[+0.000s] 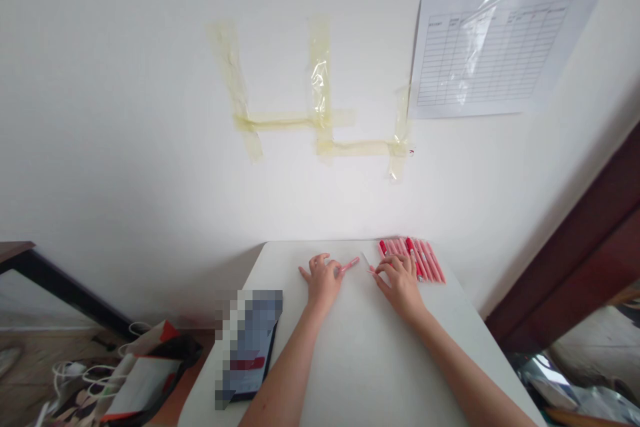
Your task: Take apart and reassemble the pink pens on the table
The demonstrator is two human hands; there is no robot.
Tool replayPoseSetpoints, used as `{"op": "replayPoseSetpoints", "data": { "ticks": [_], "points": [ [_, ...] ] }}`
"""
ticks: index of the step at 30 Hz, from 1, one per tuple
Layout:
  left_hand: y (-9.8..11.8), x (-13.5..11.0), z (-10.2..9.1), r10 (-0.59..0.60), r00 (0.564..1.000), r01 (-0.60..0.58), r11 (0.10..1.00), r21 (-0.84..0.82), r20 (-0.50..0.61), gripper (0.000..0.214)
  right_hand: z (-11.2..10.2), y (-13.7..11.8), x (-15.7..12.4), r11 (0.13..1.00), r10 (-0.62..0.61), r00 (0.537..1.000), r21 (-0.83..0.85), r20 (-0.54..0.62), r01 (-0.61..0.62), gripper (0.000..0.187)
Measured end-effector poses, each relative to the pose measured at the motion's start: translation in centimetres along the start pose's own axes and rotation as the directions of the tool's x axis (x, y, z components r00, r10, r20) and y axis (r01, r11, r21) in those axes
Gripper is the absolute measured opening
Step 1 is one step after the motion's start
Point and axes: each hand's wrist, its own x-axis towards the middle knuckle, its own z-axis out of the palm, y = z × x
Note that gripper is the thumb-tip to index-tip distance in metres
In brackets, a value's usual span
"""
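My left hand [323, 282] rests on the white table [363, 363] with a slim pink pen [350, 265] sticking out from between its fingers toward the right. My right hand [399, 281] lies at the near edge of a row of several pink and red pens [427, 260], its fingertips touching them. A thin pale strip [367, 260] lies just beyond its fingertips, too small to identify. The hand hides the middle of the row.
A tablet [249, 347], partly blurred, lies at the table's left edge. Behind the table rises a white wall with yellowed tape strips [280, 121] and a printed grid sheet [493, 47]. Bags and cables [135, 373] sit on the floor at left; a dark wooden frame [565, 260] stands at right.
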Motion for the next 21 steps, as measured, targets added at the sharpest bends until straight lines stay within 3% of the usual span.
{"op": "replayPoseSetpoints", "data": {
  "ticks": [10, 21],
  "points": [
    [-0.46, 0.24, -0.37, -0.028, 1.000, 0.028, 0.999, -0.038, -0.004, 0.021, -0.05, 0.12, -0.03, 0.999, 0.024, 1.000, 0.034, 0.016, -0.025, 0.016],
    [0.05, 0.12, -0.39, 0.039, 0.998, -0.048, 0.987, -0.153, -0.059, 0.017, -0.30, 0.56, 0.14, 0.999, 0.040, 0.999, 0.008, -0.026, -0.039, 0.019]
  ]
}}
